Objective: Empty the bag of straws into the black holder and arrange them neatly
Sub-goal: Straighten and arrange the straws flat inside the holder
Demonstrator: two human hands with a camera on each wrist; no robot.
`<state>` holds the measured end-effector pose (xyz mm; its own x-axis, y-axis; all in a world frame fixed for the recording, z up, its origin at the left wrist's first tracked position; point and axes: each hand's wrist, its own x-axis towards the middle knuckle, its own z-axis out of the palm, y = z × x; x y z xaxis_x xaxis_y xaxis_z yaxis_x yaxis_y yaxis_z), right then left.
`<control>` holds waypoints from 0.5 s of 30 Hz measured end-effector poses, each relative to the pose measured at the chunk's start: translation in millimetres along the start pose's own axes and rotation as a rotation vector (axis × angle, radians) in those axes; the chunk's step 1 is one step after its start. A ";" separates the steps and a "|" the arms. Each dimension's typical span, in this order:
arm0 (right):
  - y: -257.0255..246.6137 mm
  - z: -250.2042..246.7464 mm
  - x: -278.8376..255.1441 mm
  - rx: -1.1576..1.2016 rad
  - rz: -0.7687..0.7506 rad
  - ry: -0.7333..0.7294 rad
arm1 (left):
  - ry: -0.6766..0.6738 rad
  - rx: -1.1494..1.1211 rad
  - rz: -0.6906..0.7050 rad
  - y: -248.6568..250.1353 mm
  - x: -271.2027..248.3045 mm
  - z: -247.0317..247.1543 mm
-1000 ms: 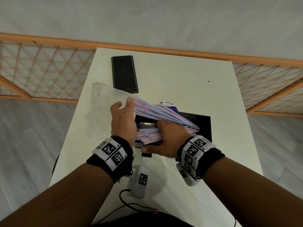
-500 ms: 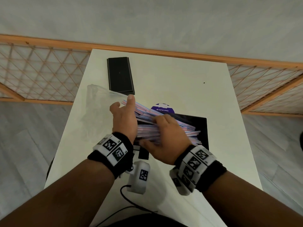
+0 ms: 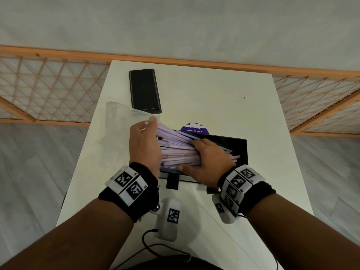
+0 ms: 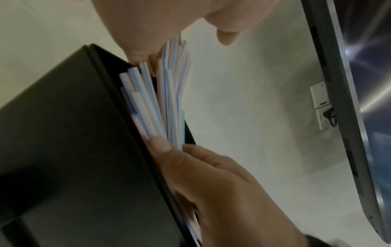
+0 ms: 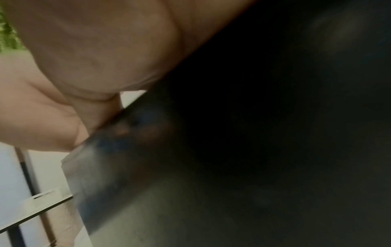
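Note:
A bundle of pink-and-blue straws lies in the open black holder at the table's middle, fanned out and unevenly stacked. My left hand stands flat against the straws' left ends, fingers straight. My right hand lies over the bundle, fingers curled across its top and thumb along its near side. The left wrist view shows the straws at the holder rim between my left hand and right hand. The clear bag lies flat to the left. The right wrist view shows only my right hand and the dark holder.
A black lid lies at the table's back left. A purple round sticker sits just behind the holder. A white tagged device with a cable hangs near the front edge. A wooden lattice rail runs behind the narrow white table.
The straws have come down from a tilted hold into the holder. My right hand moved from the bundle's near side onto its top. The left hand stays at the left ends.

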<state>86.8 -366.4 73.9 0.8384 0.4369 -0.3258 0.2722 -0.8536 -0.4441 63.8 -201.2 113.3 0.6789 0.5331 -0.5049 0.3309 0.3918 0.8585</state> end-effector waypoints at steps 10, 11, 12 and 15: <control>-26.1 6.9 18.7 -0.049 -0.020 -0.044 | -0.017 -0.035 -0.053 -4.7 -7.3 -7.2; -27.0 7.0 17.8 -0.071 -0.027 -0.046 | -0.002 0.003 -0.025 -4.2 -5.0 -6.8; -27.6 7.6 17.3 -0.098 -0.028 -0.050 | 0.011 0.032 -0.002 -4.1 -1.8 -6.8; -30.7 5.9 18.3 -0.158 -0.023 -0.089 | 0.034 0.118 0.016 0.2 2.3 -2.7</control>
<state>91.0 -330.5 76.6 0.7881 0.4742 -0.3924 0.3675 -0.8740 -0.3179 63.7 -197.9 112.1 0.6626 0.5649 -0.4917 0.3961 0.2929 0.8702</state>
